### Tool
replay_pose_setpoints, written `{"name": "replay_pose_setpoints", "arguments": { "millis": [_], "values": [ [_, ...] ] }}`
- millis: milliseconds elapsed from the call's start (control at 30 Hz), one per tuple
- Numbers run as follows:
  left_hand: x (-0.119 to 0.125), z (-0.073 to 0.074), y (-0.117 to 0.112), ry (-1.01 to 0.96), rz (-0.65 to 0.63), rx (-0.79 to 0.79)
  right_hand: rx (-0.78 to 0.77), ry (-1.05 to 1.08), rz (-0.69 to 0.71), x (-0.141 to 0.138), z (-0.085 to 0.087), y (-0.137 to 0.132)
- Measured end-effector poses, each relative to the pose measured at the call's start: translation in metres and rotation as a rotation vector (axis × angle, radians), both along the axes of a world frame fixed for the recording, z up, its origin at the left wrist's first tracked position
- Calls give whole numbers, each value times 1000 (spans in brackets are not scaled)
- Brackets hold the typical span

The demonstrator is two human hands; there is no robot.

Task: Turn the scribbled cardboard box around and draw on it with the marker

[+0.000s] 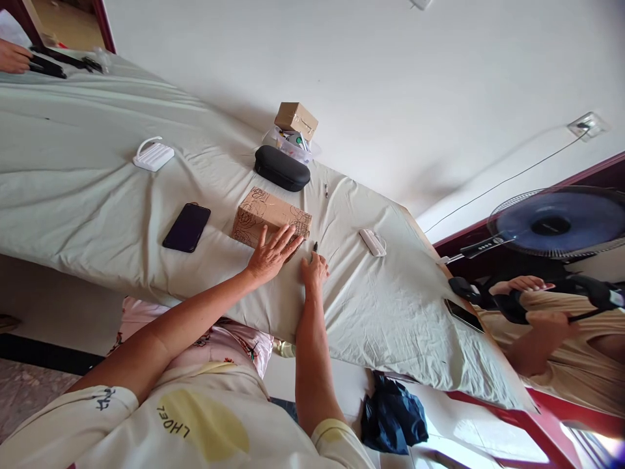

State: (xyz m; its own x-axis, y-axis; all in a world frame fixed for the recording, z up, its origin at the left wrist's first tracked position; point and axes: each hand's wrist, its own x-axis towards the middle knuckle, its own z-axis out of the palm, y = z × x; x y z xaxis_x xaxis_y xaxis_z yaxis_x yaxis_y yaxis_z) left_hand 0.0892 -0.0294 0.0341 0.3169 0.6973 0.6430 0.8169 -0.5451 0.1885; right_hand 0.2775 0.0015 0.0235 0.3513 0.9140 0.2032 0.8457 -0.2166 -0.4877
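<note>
From afar, I rest my left grip (271,256), spread wide, on the patterned box (273,212) just nearside of the black case (282,168), judging it best to press evenly while my right grip (315,268), narrowed around a dark pen (315,247), works lightly.

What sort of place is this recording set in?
Probably a room in a home, or a small informal workroom: a cloth-covered table beside a plain white wall, with a household-type fan near its end.
</note>
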Motion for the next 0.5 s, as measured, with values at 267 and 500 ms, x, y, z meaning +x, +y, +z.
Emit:
{"name": "replay_pose_setpoints", "arguments": {
  "millis": [267, 500],
  "values": [
    [2, -2, 2, -21, 3, -7, 294, 355, 555, -20, -27, 10],
    [0, 3, 1, -24, 1, -22, 233, 219, 570, -20, -38, 11]
  ]
}}
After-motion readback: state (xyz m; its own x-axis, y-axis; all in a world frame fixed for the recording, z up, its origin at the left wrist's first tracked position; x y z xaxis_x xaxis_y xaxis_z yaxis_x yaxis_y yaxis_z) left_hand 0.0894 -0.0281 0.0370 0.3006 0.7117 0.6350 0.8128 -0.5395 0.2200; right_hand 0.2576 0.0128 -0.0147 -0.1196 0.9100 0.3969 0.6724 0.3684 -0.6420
